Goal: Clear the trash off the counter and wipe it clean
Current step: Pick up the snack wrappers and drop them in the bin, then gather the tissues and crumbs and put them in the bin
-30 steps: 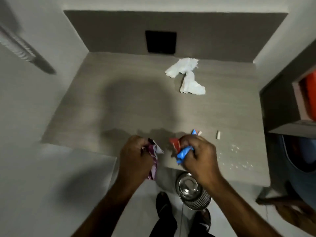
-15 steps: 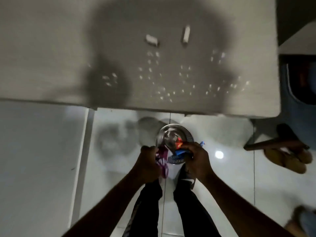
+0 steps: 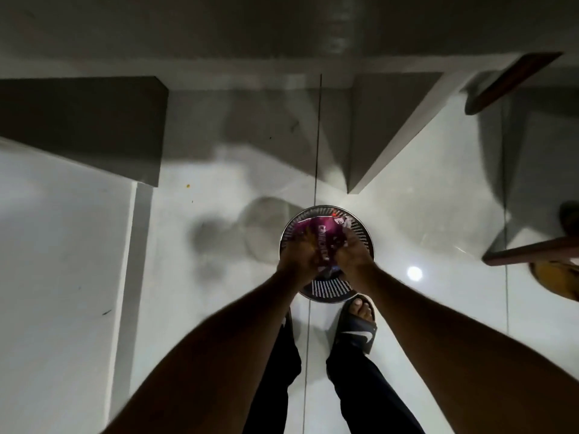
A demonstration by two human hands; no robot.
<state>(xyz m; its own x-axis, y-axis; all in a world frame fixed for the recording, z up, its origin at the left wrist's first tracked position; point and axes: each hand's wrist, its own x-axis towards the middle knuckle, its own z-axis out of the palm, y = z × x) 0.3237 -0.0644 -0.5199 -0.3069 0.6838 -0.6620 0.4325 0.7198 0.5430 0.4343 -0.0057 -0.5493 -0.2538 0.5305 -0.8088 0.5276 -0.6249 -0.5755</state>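
A round perforated metal bin [image 3: 365, 236] stands on the white floor below the counter. A crumpled purple snack wrapper [image 3: 322, 234] lies across its mouth. My left hand [image 3: 299, 255] and my right hand [image 3: 352, 253] both press on the wrapper from the near side, fingers curled into it. The red and blue wrappers are hidden, apart from a small red scrap [image 3: 336, 212] at the bin's far rim. The counter top itself is out of view; only its blurred underside [image 3: 282, 23] shows along the top.
My two feet in black slides [image 3: 357, 327] stand just behind the bin. Grey cabinet panels [image 3: 81, 120] flank the floor gap. A brown wooden stool leg [image 3: 532, 252] and a slipper [image 3: 560, 277] sit at the right.
The view has tilted down past the counter to the floor. Both hands have dropped lower, onto the bin's mouth, and the purple wrapper now lies spread over it under them.
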